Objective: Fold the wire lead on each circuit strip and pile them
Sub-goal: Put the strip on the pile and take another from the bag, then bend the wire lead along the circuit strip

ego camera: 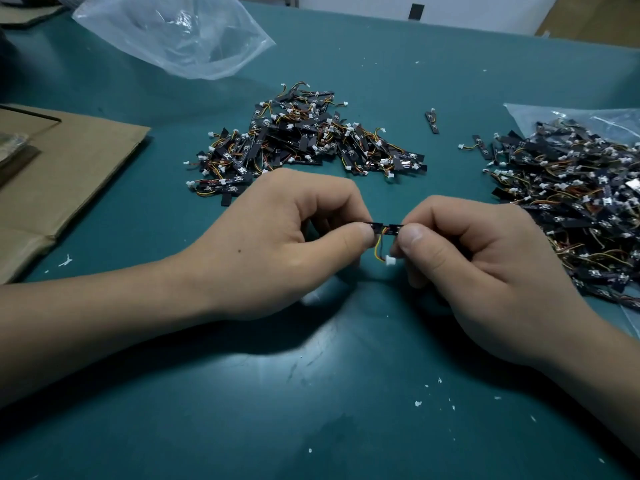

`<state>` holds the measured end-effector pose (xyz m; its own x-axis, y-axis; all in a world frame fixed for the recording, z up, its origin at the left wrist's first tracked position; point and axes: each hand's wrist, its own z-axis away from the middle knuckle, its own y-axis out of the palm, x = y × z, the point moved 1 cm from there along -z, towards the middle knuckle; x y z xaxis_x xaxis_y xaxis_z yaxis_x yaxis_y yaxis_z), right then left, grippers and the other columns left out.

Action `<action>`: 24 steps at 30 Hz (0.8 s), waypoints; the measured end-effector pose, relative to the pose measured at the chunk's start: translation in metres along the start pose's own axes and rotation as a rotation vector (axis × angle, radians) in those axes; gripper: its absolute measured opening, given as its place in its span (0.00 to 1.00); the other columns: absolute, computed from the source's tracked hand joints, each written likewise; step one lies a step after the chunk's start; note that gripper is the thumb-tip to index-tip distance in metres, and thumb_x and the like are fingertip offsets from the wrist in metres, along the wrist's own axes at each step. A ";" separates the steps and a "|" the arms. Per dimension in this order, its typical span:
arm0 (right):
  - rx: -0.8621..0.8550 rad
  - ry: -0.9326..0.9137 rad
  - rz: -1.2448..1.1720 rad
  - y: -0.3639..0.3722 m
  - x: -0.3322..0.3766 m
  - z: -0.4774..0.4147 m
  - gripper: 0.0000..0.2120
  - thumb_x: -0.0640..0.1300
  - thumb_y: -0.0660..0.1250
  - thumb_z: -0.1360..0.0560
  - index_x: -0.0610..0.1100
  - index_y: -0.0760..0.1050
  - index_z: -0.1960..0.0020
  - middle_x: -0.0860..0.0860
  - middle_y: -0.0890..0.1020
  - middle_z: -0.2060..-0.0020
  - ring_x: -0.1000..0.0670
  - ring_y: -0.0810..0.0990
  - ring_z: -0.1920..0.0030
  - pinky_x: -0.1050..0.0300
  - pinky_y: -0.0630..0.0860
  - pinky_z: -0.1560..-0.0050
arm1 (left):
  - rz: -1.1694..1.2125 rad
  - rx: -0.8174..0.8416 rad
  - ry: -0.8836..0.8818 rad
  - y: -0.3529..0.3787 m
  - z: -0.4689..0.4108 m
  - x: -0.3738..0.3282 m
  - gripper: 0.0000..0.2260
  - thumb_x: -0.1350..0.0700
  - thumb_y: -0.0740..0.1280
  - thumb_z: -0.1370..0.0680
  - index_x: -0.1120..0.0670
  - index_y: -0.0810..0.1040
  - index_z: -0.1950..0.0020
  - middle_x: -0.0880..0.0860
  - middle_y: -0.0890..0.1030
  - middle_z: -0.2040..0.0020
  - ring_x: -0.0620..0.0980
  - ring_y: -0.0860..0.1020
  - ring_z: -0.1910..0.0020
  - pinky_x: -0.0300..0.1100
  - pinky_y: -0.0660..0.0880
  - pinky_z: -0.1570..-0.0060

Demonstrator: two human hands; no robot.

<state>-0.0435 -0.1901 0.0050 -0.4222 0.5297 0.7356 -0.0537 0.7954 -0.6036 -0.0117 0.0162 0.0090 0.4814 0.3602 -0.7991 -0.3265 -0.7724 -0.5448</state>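
Hands nearest: left hand (pixel 277 237) and right hand (pixel 478 271) each pinch 1 end of circuit strip (pixel 394 229), above table (pixel 346 410). Wire lead (pixel 378 249) dangles under strip. Best: steady strip, bend lead gently at root, no tugging. Pile (pixel 304 140) lies beyond strip.

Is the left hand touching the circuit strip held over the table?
Touching. The head view shows the left hand pinching the left end of the circuit strip between thumb and forefinger; the right hand pinches the other end.
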 end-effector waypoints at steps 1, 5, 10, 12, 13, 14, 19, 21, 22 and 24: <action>0.023 0.000 0.005 0.000 0.000 0.000 0.11 0.46 0.64 0.21 0.47 0.78 0.62 0.49 0.79 0.74 0.53 0.72 0.75 0.65 0.66 0.72 | -0.004 0.003 0.000 0.000 0.000 0.000 0.07 0.57 0.69 0.22 0.53 0.82 0.59 0.47 0.83 0.66 0.43 0.78 0.68 0.30 0.69 0.65; 0.057 -0.008 0.059 0.000 0.001 0.000 0.13 0.42 0.64 0.23 0.47 0.75 0.67 0.50 0.76 0.77 0.54 0.72 0.76 0.67 0.64 0.72 | -0.018 0.042 -0.006 0.002 0.002 -0.002 0.07 0.57 0.69 0.23 0.53 0.83 0.61 0.49 0.81 0.68 0.40 0.74 0.71 0.28 0.66 0.67; 0.060 -0.023 0.038 -0.001 0.001 0.001 0.13 0.43 0.65 0.22 0.47 0.75 0.66 0.49 0.77 0.77 0.52 0.71 0.76 0.64 0.65 0.72 | 0.032 0.030 -0.003 -0.001 0.002 -0.001 0.07 0.57 0.69 0.23 0.53 0.84 0.60 0.50 0.83 0.66 0.47 0.78 0.69 0.39 0.72 0.67; 0.050 -0.034 0.059 -0.001 0.001 0.001 0.13 0.44 0.65 0.23 0.47 0.76 0.66 0.51 0.77 0.76 0.51 0.72 0.75 0.64 0.66 0.72 | 0.012 0.026 0.001 -0.001 0.002 -0.001 0.08 0.57 0.68 0.22 0.53 0.84 0.61 0.51 0.82 0.67 0.48 0.78 0.69 0.39 0.73 0.67; 0.043 -0.037 0.066 -0.001 0.001 0.001 0.13 0.44 0.65 0.23 0.47 0.76 0.67 0.51 0.77 0.76 0.51 0.73 0.75 0.64 0.66 0.71 | -0.010 0.024 0.001 0.000 0.002 -0.001 0.09 0.57 0.68 0.22 0.53 0.84 0.61 0.51 0.82 0.68 0.44 0.76 0.71 0.35 0.71 0.68; 0.038 -0.035 0.070 0.000 0.001 0.001 0.13 0.45 0.64 0.23 0.47 0.76 0.67 0.52 0.78 0.76 0.51 0.74 0.75 0.64 0.67 0.71 | -0.031 0.021 0.000 0.001 0.002 -0.001 0.09 0.57 0.68 0.22 0.53 0.84 0.62 0.51 0.81 0.69 0.41 0.74 0.72 0.32 0.69 0.69; 0.054 -0.021 0.067 0.000 0.001 0.000 0.13 0.43 0.65 0.23 0.47 0.76 0.67 0.51 0.78 0.76 0.52 0.74 0.75 0.65 0.66 0.71 | -0.051 -0.007 0.009 0.001 0.003 -0.002 0.09 0.57 0.68 0.22 0.53 0.84 0.61 0.50 0.81 0.69 0.43 0.75 0.72 0.32 0.69 0.69; 0.037 -0.022 0.067 0.000 0.001 0.000 0.14 0.45 0.65 0.24 0.47 0.76 0.68 0.51 0.77 0.77 0.51 0.73 0.75 0.65 0.66 0.72 | -0.041 0.017 0.023 0.001 0.004 -0.002 0.08 0.57 0.68 0.22 0.53 0.84 0.60 0.50 0.81 0.68 0.44 0.76 0.71 0.33 0.70 0.69; 0.025 -0.019 0.066 0.000 0.001 0.000 0.14 0.47 0.63 0.25 0.47 0.75 0.68 0.51 0.77 0.77 0.51 0.73 0.75 0.65 0.66 0.72 | -0.043 0.032 0.029 0.002 0.004 -0.003 0.07 0.57 0.68 0.22 0.53 0.84 0.59 0.49 0.81 0.69 0.42 0.75 0.72 0.32 0.69 0.69; 0.021 -0.014 0.056 0.000 0.002 0.000 0.14 0.49 0.61 0.26 0.47 0.75 0.69 0.50 0.77 0.77 0.50 0.73 0.75 0.63 0.66 0.73 | -0.064 0.035 0.039 0.002 0.004 -0.002 0.07 0.57 0.68 0.22 0.52 0.84 0.59 0.48 0.79 0.70 0.41 0.73 0.72 0.30 0.67 0.69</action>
<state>-0.0444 -0.1894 0.0064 -0.4380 0.5687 0.6962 -0.0484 0.7584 -0.6499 -0.0168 0.0158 0.0086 0.5333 0.3875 -0.7520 -0.3218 -0.7292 -0.6039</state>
